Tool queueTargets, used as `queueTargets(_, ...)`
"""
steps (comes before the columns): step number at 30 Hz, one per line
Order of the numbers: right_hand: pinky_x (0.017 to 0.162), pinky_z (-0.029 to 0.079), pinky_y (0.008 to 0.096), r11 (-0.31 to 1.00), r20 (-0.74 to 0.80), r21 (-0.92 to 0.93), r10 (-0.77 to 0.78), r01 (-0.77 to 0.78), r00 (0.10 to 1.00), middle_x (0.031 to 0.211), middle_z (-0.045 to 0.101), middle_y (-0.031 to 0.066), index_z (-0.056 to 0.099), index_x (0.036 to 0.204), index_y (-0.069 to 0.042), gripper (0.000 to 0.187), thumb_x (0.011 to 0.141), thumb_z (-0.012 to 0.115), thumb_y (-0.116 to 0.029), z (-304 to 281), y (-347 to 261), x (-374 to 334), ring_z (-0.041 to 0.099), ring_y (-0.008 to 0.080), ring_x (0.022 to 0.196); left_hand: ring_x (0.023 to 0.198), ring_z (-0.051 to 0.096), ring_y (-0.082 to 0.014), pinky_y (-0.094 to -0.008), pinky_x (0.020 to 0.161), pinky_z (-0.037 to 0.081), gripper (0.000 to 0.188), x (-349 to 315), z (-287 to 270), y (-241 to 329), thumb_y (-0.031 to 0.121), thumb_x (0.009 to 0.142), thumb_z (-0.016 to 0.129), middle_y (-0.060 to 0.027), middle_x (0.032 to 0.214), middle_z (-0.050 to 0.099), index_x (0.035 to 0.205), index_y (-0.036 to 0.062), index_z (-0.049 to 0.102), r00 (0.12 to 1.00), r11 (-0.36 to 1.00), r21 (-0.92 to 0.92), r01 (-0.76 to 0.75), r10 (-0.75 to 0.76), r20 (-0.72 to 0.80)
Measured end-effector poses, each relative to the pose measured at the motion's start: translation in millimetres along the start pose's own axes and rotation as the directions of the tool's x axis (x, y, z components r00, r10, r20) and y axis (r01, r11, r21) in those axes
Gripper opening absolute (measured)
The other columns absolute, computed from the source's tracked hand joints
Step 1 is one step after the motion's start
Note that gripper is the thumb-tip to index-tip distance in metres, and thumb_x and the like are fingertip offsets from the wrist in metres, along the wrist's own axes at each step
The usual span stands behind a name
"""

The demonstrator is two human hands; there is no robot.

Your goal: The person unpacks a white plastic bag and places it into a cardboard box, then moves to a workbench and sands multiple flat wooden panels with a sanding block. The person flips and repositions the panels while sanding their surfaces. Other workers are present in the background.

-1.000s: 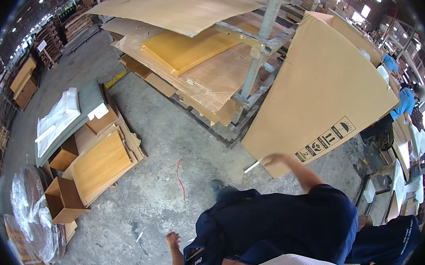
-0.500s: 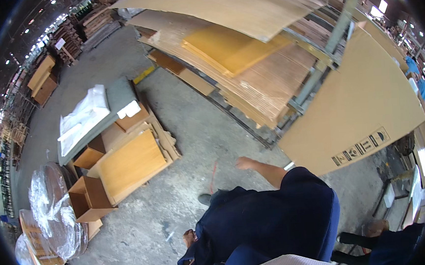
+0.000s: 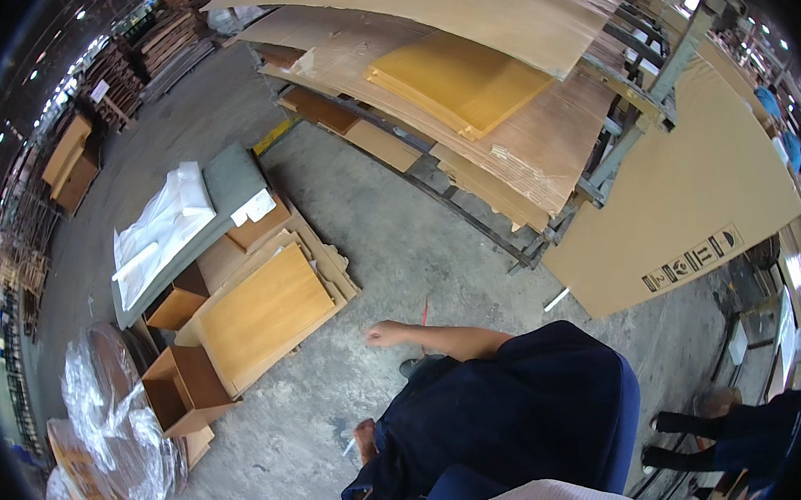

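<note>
My right hand (image 3: pixel 387 334) reaches forward over the concrete floor from a short dark blue sleeve. Its fingers look curled, and no object shows in them. My left hand (image 3: pixel 365 440) hangs low beside my body, partly hidden by the dark blue shirt (image 3: pixel 513 400), so its fingers cannot be made out. Neither hand touches anything that I can see. Nearest to the right hand is a flat yellow-brown panel (image 3: pixel 265 306) on a stack of cardboard sheets. An open brown box (image 3: pixel 182 381) stands at the stack's near left corner.
A metal rack (image 3: pixel 599 166) holds large cardboard sheets and an orange-yellow panel stack (image 3: pixel 463 78). A big cardboard sheet (image 3: pixel 684 184) leans at its right. Plastic-wrapped round boards (image 3: pixel 106 419) stand at left, near a grey slab (image 3: pixel 233 183). Another person (image 3: pixel 748 435) is at the lower right.
My right hand has swung left across my front. The left hand has shifted slightly up and right. In view, the floor stack and the rack have slid a little to the right.
</note>
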State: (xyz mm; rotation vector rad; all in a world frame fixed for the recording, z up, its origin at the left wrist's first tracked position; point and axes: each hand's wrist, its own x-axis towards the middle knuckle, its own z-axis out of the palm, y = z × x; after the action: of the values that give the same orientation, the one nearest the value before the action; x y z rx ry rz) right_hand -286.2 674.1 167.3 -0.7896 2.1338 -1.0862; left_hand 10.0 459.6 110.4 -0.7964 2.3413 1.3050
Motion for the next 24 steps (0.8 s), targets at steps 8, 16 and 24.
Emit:
queueTargets(8, 0.057, 0.056, 0.0436, 0.593, -0.166, -0.315, 0.734, -0.741, 0.659, 0.084, 0.071, 0.0173, 0.072, 0.085, -0.002, 0.022, 0.08, 0.054, -0.012, 28.5, 146.6, -153.2, 0.07, 0.0321, 0.075, 0.062, 0.063, -0.0178, -0.0376, 0.053, 0.05, 0.024, -24.4, -31.1, -91.2, 0.02, 0.089, 0.051, -0.0119, 0.07, 0.065, 0.082, 0.0016, 0.066, 0.984, 0.976, -0.121, 0.18, -0.178, 0.029)
queueTargets(16, 0.054, 0.057, 0.0374, 0.713, -0.041, -0.082, 0.696, -0.696, 0.717, 0.084, 0.07, 0.0127, 0.068, 0.096, 0.0, 0.027, 0.086, 0.049, -0.017, 46.1, 105.1, -190.6, 0.068, 0.0244, 0.064, 0.065, 0.064, -0.0197, -0.037, 0.052, 0.051, 0.023, -31.3, -63.1, -88.2, 0.021, 0.09, 0.052, -0.0123, 0.076, 0.066, 0.095, 0.001, 0.064, 0.966, 0.898, -0.362, 0.251, -0.211, 0.148)
queueTargets(24, 0.054, 0.056, 0.036, 0.768, -0.109, 0.24, 0.629, -0.594, 0.77, 0.074, 0.067, 0.0101, 0.069, 0.091, -0.004, 0.027, 0.085, 0.054, -0.026, 48.4, 74.2, -125.6, 0.067, 0.0211, 0.062, 0.071, 0.069, -0.024, -0.0348, 0.053, 0.054, 0.035, -23.3, -66.8, -14.1, 0.025, 0.096, 0.055, -0.0161, 0.092, 0.071, 0.118, -0.0025, 0.06, 0.964, 0.868, -0.423, 0.262, -0.254, 0.078)
